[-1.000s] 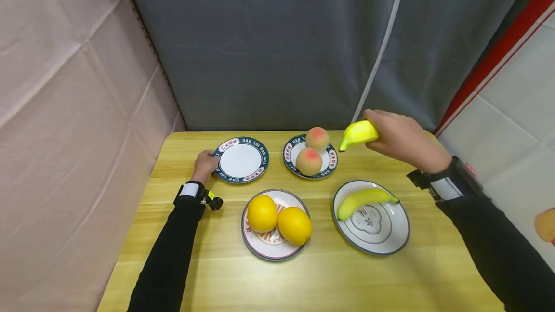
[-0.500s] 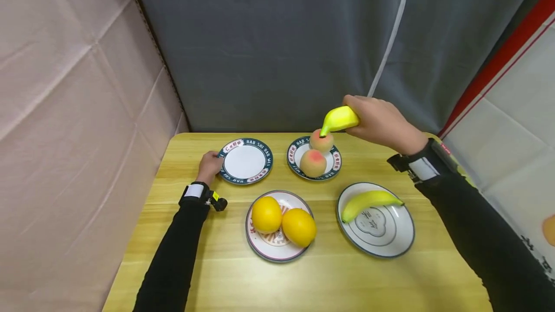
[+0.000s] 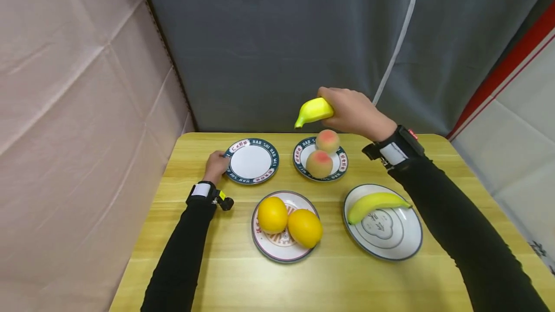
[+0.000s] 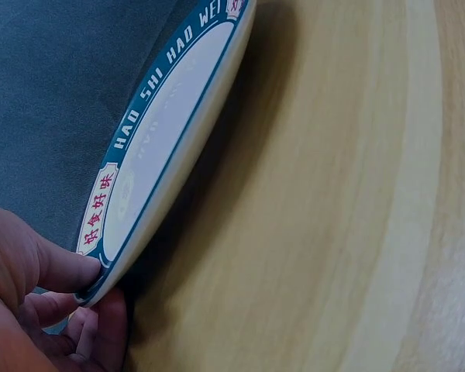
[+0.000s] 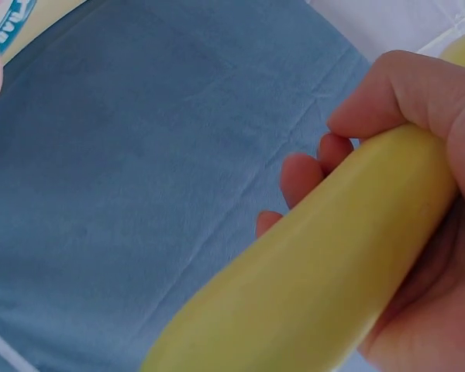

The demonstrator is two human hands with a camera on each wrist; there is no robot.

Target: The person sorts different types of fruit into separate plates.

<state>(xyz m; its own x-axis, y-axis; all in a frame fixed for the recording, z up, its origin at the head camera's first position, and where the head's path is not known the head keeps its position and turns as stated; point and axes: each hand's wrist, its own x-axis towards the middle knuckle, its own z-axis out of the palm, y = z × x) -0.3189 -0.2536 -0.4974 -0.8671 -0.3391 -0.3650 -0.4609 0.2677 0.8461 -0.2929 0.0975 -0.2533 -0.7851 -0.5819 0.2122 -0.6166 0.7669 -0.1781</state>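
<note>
My left hand [image 3: 216, 166] pinches the rim of a bare plate [image 3: 250, 162] with a dark green lettered border. The left wrist view shows the thumb on top of that plate [image 4: 167, 128] and fingers curled underneath. Up in the air at the back, my right hand [image 3: 354, 112] grips a yellow banana [image 3: 314, 111]. In the right wrist view thumb and fingers wrap around the banana [image 5: 318, 263]. Below this hand, two peaches [image 3: 320, 164] sit on a similar green-bordered plate [image 3: 301, 165].
Nearer the front, a plate [image 3: 277, 255] bears two round yellow-orange fruits [image 3: 305, 228]. Right of it, a larger white plate [image 3: 401, 240] has another banana [image 3: 376, 206] on it. A grey curtain [image 3: 282, 47] hangs behind the wooden table [image 3: 338, 283], and a pale covered wall [image 3: 86, 134] stands left.
My right hand has carried the banana leftward and slightly up, from right of the peach plate to above it. The left hand keeps its hold on the plate rim.
</note>
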